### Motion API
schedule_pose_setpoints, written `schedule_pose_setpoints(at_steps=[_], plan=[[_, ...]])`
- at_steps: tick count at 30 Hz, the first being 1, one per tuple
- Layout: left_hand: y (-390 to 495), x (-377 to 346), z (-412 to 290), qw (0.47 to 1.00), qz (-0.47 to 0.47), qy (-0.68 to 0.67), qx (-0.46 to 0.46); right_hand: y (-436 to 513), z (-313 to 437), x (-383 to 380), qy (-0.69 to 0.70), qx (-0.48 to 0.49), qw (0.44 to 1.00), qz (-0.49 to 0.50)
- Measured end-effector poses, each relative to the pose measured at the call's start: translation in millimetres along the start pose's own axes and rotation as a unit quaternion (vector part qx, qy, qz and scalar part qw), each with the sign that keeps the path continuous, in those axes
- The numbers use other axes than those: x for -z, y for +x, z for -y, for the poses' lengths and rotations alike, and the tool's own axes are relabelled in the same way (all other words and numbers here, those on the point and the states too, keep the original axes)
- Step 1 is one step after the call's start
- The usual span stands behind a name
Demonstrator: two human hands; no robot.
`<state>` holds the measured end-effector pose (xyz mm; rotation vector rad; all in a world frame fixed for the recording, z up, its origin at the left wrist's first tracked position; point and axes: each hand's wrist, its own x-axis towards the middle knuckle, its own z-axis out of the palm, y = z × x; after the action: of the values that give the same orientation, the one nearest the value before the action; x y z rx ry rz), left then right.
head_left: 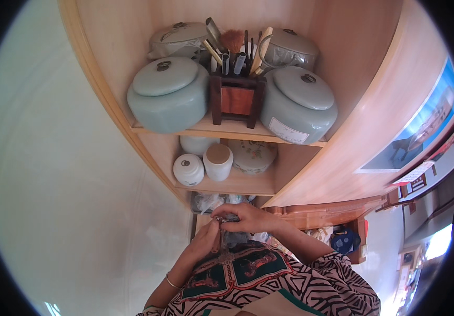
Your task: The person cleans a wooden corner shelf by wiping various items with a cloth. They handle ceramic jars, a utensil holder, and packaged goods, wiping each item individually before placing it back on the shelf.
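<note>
In front of my chest both hands meet at a small shiny metal object (pixel 219 219), too small and covered to name. From below, my left hand (pixel 204 237) grips it near the thumb tip. The fingers of my right hand (pixel 244 217) curl around it from the right. Just beyond the hands a grey tray (pixel 196 207) with clear plastic bags (pixel 208 202) sits on a low shelf. Part of the tray is hidden behind my right hand.
Lidded celadon jars (pixel 167 98) flank a dark wooden holder (pixel 238 100) of brushes and pens on the upper shelf (pixel 195 128). White jars (pixel 188 170) and a floral lidded dish (pixel 253 156) stand below. At right is an open drawer (pixel 359 256); a wall (pixel 53 177) rises left.
</note>
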<state>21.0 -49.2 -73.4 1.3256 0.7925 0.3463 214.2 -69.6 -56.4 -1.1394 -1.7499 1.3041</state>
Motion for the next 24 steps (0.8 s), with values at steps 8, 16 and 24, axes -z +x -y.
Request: schedule_pose_setpoints(at_steps=[8,16,24], plan=[[5,4,0,0.995,0.024,0.083,-0.060,4,-5,-7,-0.018,0.001,0.999,-0.033],[4,8,2,0.993,0.022,0.055,-0.103,-1,-2,-9,0.019,0.036,0.997,-0.061],[3,17,14,0.987,0.025,-0.159,-0.016,-2,-18,-2,0.095,0.026,0.991,-0.092]])
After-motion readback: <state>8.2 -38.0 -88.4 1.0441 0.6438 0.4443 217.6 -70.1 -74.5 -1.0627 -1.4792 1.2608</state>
